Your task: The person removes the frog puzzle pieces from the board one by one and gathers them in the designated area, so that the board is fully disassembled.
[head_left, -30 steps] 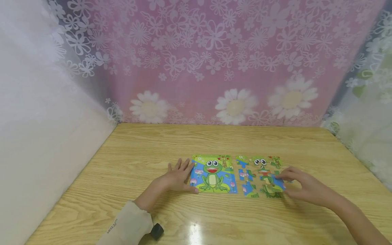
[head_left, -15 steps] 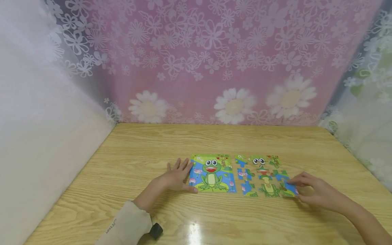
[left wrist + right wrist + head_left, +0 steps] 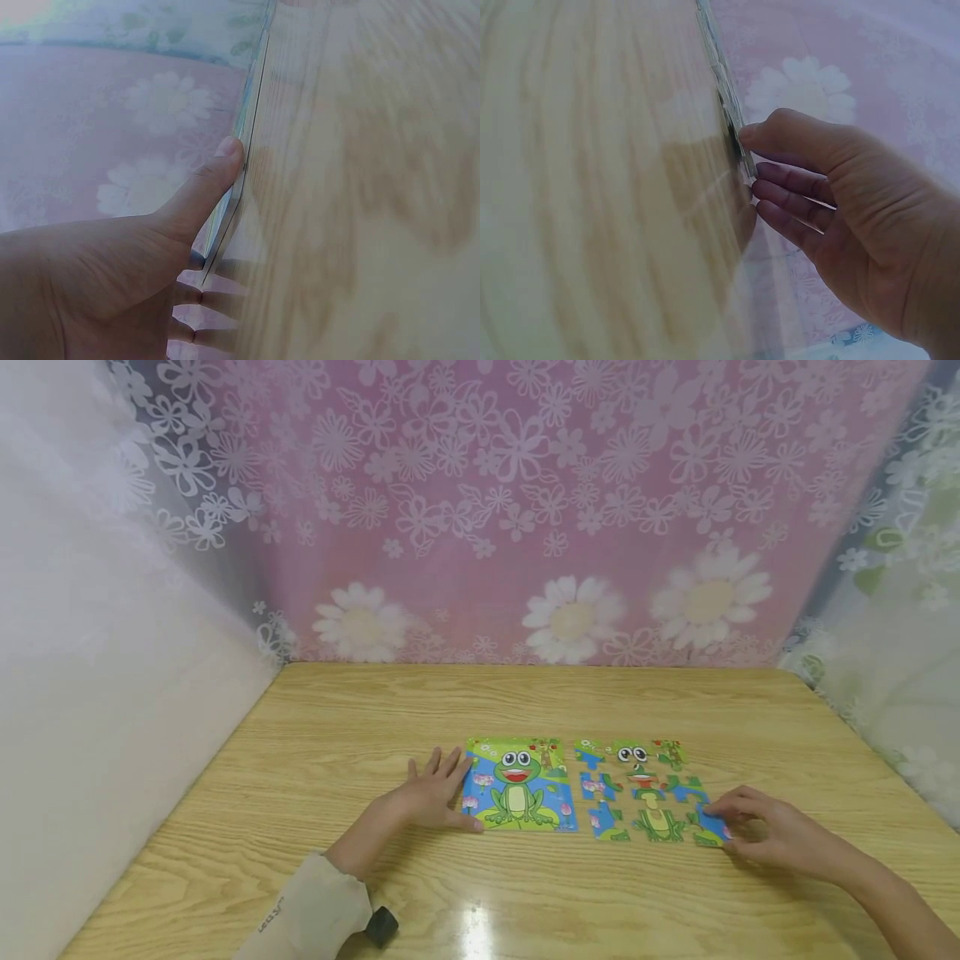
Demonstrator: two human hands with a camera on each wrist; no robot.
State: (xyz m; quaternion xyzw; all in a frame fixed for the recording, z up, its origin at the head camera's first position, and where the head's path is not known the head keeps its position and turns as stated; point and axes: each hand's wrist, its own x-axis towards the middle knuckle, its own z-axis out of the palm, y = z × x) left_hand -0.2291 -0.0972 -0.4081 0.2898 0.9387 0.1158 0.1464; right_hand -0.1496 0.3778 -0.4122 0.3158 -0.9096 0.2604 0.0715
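A frog picture board (image 3: pixel 540 793) lies flat on the table, showing a green frog on blue. Spread fingers of my left hand (image 3: pixel 427 797) rest at its left edge, with the thumb at the lower left corner; the left wrist view shows the thumb (image 3: pixel 229 150) on the board's edge. To the right are separated jigsaw pieces of the same frog, in rows with gaps. My right hand (image 3: pixel 776 831) pinches the lower right corner puzzle piece (image 3: pixel 711 828) by its right side, thumb near the bottom corner. The right wrist view shows these fingers (image 3: pixel 780 139) at the edge of the low row of pieces.
The wooden table (image 3: pixel 360 710) runs back to a pink flowered curtain (image 3: pixel 480 527). White cloth hangs at the left (image 3: pixel 135 652), and a flowered cloth (image 3: pixel 900 652) at the right. A small black object (image 3: pixel 382 927) sits by the left sleeve (image 3: pixel 311 906).
The right hand has moved right with the corner piece, from over the frog's body to the lower right of the pieces. The left hand has stayed by the board.
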